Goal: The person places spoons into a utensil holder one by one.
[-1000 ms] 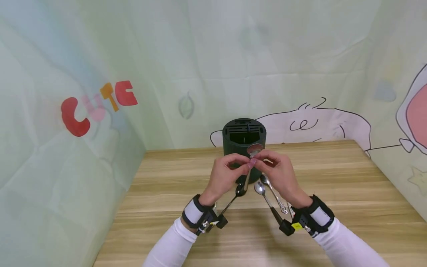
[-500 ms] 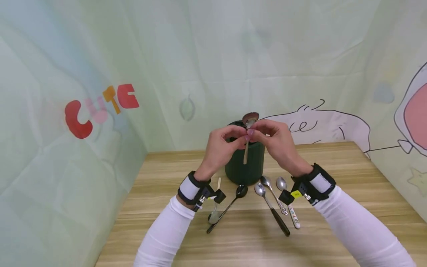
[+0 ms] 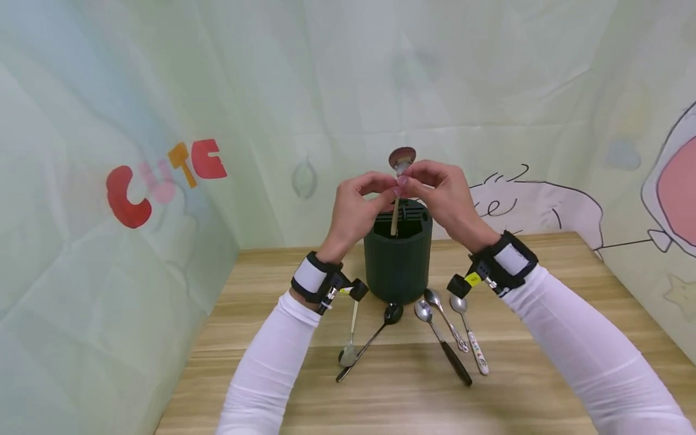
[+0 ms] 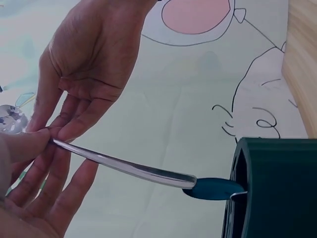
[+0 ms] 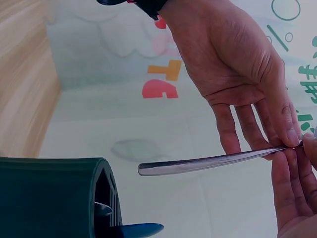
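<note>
Shiny, slender metal spoon (image 3: pixel 402 156) above rounded dark-green holder (image 3: pixel 398 269); left hand (image 3: pixel 356 211) and right hand (image 3: pixel 448 199) are pinching it, fingertips nearly meeting.

Creased pale green sheeting (image 3: pixel 348 78) fills the upper frame, with colourful "CUTE" lettering (image 3: pixel 163 192) at left and a pink balloon (image 3: pixel 679 193) at right; wood-grain tabletop (image 3: pixel 380 402) spans below.

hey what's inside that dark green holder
In the dark green holder, a blue blade-like piece pokes out and a shiny metal edge shows just inside. Anything deeper is hidden by its walls.
</note>
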`<state>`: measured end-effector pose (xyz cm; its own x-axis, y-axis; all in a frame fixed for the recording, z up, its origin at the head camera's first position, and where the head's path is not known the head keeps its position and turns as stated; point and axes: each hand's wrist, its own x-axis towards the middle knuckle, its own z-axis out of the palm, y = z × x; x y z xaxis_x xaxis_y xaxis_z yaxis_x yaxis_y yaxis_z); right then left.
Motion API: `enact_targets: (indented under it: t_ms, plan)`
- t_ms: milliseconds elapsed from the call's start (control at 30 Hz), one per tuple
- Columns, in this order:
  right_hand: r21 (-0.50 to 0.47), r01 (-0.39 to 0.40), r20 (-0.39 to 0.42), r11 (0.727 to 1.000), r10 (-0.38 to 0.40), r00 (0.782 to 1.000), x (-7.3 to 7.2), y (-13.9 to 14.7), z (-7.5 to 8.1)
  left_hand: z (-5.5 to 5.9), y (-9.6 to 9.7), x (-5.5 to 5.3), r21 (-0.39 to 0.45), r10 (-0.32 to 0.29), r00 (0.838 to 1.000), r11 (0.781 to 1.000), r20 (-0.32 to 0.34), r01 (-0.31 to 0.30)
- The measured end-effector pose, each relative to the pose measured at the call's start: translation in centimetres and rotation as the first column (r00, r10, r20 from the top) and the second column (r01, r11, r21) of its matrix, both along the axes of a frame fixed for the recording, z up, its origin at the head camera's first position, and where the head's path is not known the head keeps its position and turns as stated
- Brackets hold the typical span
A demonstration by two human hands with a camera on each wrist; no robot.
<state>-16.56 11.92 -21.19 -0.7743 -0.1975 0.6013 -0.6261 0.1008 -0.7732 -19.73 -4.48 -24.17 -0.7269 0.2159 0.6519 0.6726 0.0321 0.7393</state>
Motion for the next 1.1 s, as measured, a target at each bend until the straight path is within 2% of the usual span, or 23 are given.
enact_targets:
  t_ms: [200,433,533,733,1000,1100]
  plan:
    - [0.004,0.002,0.001,1.0,-0.002,1.0,-1.2,0.1,0.0,0.3,0.2,-0.7,-0.013,0.025,1.0,1.0,0.007,-0.025]
    - [0.016,0.022,0.023,1.0,-0.022,1.0,-4.5,0.5,-1.1,2.2,0.4,0.5,-0.029,0.064,0.998,0.998,0.027,-0.063]
    - [0.006,0.03,0.026,1.0,-0.03,0.999,-5.5,0.5,-1.5,2.2,0.5,0.4,-0.03,0.068,0.997,0.997,0.032,-0.067]
    - [-0.005,0.019,0.063,1.0,-0.019,0.998,-6.5,0.5,-2.4,1.2,0.6,-0.5,-0.044,0.082,0.996,0.996,0.037,-0.08]
    - [0.074,0.023,0.123,0.997,-0.032,0.992,-7.2,0.9,-3.9,-0.6,0.5,-1.7,-0.074,0.082,0.989,0.995,0.125,-0.073]
    - [0.095,0.028,0.142,0.995,-0.041,0.989,-7.4,1.0,-4.5,-2.0,0.5,-3.0,-0.085,0.077,0.989,0.994,0.128,-0.066]
